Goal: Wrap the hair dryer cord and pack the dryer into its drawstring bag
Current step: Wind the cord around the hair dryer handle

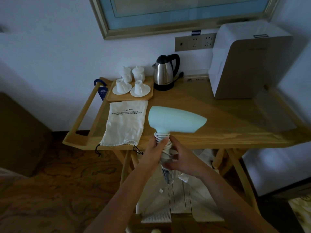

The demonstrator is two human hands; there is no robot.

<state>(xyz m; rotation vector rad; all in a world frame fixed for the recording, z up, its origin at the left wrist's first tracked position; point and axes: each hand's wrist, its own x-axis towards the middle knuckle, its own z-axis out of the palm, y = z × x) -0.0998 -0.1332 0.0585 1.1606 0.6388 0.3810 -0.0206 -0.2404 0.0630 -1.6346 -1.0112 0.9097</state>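
gripping cord-wound handle of smooth mint hair dryer (176, 119), left hand (151, 153), right hand (183, 158) fingers clenched

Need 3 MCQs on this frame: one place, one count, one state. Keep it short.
1. Where does the drawstring bag lie?
A. flat on the table, left of the hair dryer
B. under the kettle
C. in the person's right hand

2. How many white cups are on the wooden tray?
A. two
B. four
C. six

3. What is the cord's state?
A. plugged into the wall
B. coiled around the dryer handle
C. stretched loose across the table

Answers:
1 A: the bag lies flat beside the hair dryer.
2 B: two lidded cups behind, two upturned on saucers in front.
3 B: white loops ring the handle, where the left hand and right hand grip.
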